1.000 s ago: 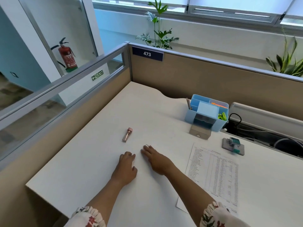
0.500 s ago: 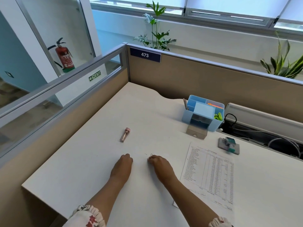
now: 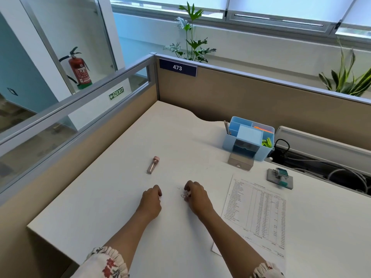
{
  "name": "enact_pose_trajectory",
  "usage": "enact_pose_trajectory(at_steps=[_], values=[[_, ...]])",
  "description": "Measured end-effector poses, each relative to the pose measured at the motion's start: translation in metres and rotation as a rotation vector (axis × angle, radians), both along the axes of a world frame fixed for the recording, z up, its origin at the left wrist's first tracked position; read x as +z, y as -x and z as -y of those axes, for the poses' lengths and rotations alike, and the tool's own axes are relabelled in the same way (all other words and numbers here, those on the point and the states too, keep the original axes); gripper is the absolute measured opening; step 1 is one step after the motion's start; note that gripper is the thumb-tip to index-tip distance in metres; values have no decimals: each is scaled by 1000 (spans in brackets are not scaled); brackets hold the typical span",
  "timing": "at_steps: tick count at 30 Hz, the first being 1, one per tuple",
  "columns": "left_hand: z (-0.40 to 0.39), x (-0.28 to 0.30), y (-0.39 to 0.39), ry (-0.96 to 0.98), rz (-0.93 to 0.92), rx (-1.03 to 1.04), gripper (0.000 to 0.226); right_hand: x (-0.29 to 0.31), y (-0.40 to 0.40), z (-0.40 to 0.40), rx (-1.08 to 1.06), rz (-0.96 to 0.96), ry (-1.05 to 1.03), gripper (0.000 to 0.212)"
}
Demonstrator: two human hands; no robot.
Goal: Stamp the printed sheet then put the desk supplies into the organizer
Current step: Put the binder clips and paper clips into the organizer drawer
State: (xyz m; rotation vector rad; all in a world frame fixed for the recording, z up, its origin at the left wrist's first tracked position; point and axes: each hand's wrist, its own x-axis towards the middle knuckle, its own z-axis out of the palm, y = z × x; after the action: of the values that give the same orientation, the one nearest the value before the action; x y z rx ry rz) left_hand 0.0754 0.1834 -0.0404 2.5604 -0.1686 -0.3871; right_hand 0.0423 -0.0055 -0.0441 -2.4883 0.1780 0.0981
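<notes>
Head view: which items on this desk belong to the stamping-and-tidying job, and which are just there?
Job items:
white printed sheet
grey-and-teal stamp
light blue plastic organizer
small pink-capped tube
wire paper clips at the right hand

Bystanders:
red fire extinguisher
green potted plants
cables

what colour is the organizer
Light blue; the organizer shows best in the head view.

On the desk, the organizer is set at the back right, against the partition. Before it, to the right, the stamp is placed just beyond the printed sheet (its far corner nearly touched). A small tube is laid well left of these, beyond both hands.
</notes>
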Motion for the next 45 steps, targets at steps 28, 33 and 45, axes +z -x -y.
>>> enact_pose_trajectory(at_steps=[28, 33, 45], values=[[49, 8, -4, 471, -123, 327, 13, 20, -2, 35, -571, -224, -1117, 19], [84, 27, -6, 588, -131, 325, 16, 29, -4, 47, -756, -280, -1470, 26], [156, 42, -10, 598, 8, 44, 13, 29, -13, 65, -858, -259, -1690, 27]])
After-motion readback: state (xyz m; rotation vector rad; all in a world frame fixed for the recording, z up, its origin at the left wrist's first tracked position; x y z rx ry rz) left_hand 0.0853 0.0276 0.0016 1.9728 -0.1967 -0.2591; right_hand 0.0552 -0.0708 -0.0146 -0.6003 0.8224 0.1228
